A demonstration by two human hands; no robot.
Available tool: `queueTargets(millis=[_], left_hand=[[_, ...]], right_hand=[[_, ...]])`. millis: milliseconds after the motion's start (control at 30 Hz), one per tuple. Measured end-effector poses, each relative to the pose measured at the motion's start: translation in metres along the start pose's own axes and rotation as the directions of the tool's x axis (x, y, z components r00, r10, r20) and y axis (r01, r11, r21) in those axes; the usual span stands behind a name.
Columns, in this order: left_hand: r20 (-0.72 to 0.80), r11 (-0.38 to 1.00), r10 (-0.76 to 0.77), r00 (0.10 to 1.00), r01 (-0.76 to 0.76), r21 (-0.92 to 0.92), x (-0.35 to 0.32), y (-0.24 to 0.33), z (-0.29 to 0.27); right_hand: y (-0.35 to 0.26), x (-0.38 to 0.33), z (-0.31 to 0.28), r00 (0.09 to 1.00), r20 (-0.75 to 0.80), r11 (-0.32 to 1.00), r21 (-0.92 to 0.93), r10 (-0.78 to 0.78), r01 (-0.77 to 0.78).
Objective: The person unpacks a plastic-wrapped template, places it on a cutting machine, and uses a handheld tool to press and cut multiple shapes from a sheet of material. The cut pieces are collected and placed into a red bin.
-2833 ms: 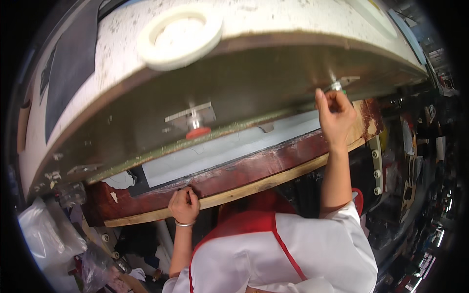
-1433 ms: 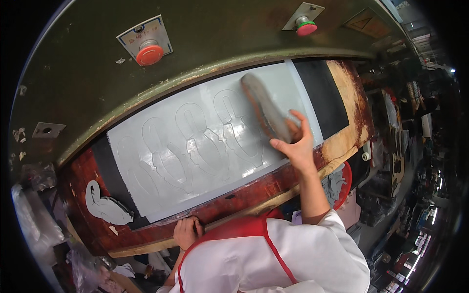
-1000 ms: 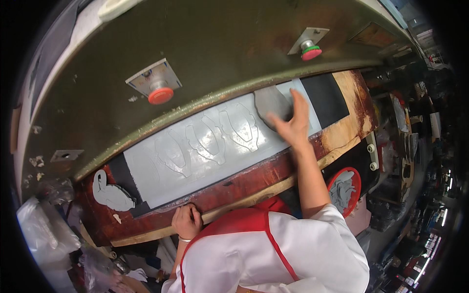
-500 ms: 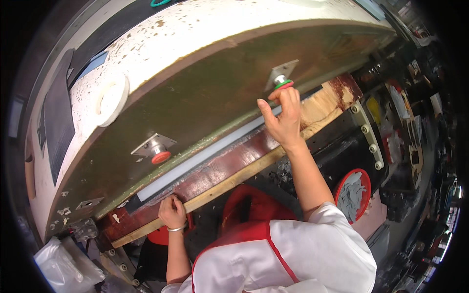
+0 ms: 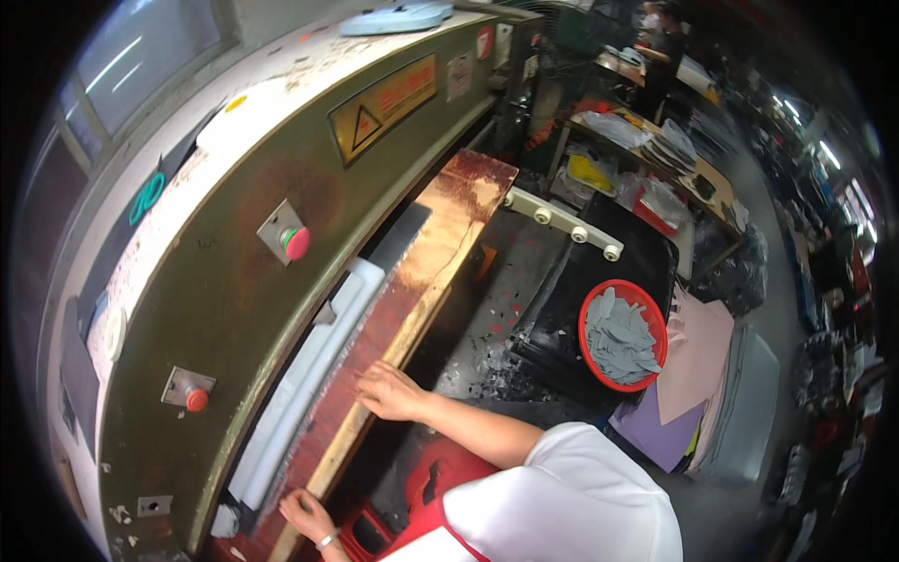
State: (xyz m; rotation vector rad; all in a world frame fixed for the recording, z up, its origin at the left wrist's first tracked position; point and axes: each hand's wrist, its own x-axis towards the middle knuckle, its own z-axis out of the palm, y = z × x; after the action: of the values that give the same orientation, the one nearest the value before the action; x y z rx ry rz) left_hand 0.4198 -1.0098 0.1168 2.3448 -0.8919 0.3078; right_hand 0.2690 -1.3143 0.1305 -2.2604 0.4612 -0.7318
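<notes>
My left hand (image 5: 304,512), a light band at its wrist, rests on the near edge of a worn red-brown wooden ledge (image 5: 321,440). Its fingers lie over the wood. Farther along the same edge, my right hand (image 5: 391,391) lies with slightly bent, spread fingers and holds nothing. Beyond the ledge is a dark green machine beam (image 5: 239,328). It carries a pink push button with a green ring (image 5: 297,244) and a red push button (image 5: 196,400). A long white slab (image 5: 304,389) lies between ledge and beam, with a small grey scrap (image 5: 325,315) by it.
A red basin (image 5: 585,351) of grey scraps stands at my right, near pink sheets (image 5: 698,356) and a purple sheet (image 5: 661,436). A white rail with rollers (image 5: 557,220) juts past the ledge. Teal-handled scissors (image 5: 147,198) lie on the machine top. Another person (image 5: 667,47) stands far back.
My right hand has left the green-ringed button and come down to the ledge's edge. My left hand stays at the ledge. The view has swung right, and more of the white slab shows.
</notes>
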Motion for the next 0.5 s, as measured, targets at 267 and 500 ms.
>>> queueTargets(millis=[267,500], left_hand=[[0.310,0.997,-0.074,0.948,0.077,0.003,-0.051,0.026,-0.034],[0.313,0.977,-0.208,0.927,0.212,0.021,-0.029,0.058,-0.060]], right_hand=[[-0.014,-0.041,-0.037,0.973,-0.230,0.985,-0.170,-0.002,-0.038],[-0.015,-0.003,-0.050,0.968,-0.111,0.905,-0.343,0.226,-0.250]])
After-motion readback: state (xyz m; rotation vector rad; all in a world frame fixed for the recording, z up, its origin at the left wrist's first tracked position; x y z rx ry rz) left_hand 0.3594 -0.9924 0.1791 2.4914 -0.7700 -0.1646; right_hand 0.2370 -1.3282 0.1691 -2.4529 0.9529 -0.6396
